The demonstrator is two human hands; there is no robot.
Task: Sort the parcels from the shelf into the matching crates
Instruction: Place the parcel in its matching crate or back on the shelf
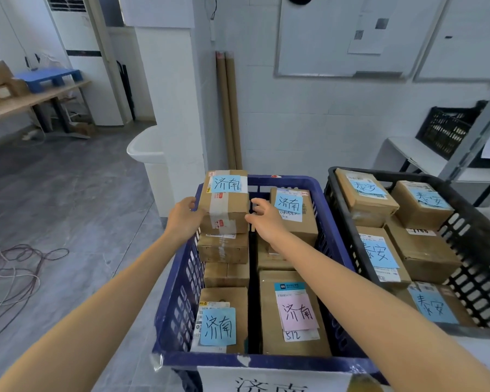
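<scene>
Your left hand [185,219] presses flat against the left side of the taped cardboard parcel [226,202], fingers [191,200] wrapped on its edge; your right hand [266,222] sits at its right side with fingers [259,203] spread and curled, thumb touching the lower corner, not fully closed on it. The parcel carries a blue note reading 济南 and rests on a stack of plain boxes in the far left corner of the blue crate [269,360], its top above the rim. Just right of your right fingers stands another labelled box [293,213], with a dark narrow gap between. The crate's walls are slotted plastic, hard-edged. Further right, touching it, the black crate [481,244] holds boxes marked 泰安. Left of your left fingers lies open grey floor [68,193].
</scene>
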